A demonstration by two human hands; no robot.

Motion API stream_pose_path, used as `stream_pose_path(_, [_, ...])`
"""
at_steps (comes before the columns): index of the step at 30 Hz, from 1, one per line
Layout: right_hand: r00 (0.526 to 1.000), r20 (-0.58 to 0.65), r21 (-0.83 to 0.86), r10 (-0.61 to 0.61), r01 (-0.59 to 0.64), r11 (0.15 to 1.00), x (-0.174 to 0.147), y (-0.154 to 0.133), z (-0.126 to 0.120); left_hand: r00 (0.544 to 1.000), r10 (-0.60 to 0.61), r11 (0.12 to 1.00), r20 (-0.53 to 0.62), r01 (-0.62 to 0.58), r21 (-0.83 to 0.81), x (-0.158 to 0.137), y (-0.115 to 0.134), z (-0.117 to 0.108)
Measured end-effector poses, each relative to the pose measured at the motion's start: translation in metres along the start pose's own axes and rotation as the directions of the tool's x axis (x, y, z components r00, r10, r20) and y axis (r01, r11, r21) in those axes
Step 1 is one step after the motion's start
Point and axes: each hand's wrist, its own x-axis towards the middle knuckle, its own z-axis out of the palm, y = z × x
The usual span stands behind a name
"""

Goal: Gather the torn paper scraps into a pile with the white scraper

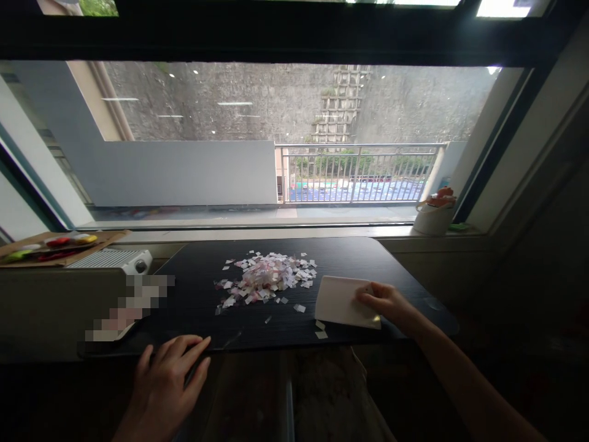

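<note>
A loose heap of small pale paper pieces (269, 274) lies on the black tabletop (193, 258), some of them scattered around its edges. To the right of the heap, my right hand (384, 302) grips a flat white rectangular card or sheet (343, 301) by its right side, thumb on top. Two small pieces lie at the card's lower left corner. My left hand (172, 371) rests at the table's front edge with fingers spread and nothing in it. What the underside of the card touches is hidden.
A pixelated flat item (131, 310) lies along the table's left edge. Further left, a white heater-like box (117, 261) stands beside brown cardboard (69, 245) bearing colourful items. On the window sill at right sits a white bucket (432, 218) with orange things on top.
</note>
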Motion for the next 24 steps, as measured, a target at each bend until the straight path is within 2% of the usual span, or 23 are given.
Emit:
stream_pose_path(9, [0.992,0.108,0.014,0.069,-0.071,0.997,-0.017,-0.012,0.004,1.000,-0.008,1.000,0.020,0.008,0.006,0.000,-0.001,0.000])
stream_pose_path(15, [0.984,0.170,-0.026,0.049,-0.045,0.999,-0.033,-0.018,-0.003,1.000,-0.012,1.000,0.014,0.012,-0.002,-0.001,0.000,0.001])
stream_pose_path(20, [0.999,0.050,-0.046,-0.006,0.008,0.999,-0.035,-0.022,-0.004,1.000,-0.027,1.000,0.015,0.027,-0.012,-0.001,0.001,0.000])
stream_pose_path(24, [0.999,-0.006,-0.031,-0.042,0.042,0.999,-0.030,-0.023,0.007,1.000,-0.028,1.000,0.003,0.028,-0.002,-0.002,0.002,0.001])
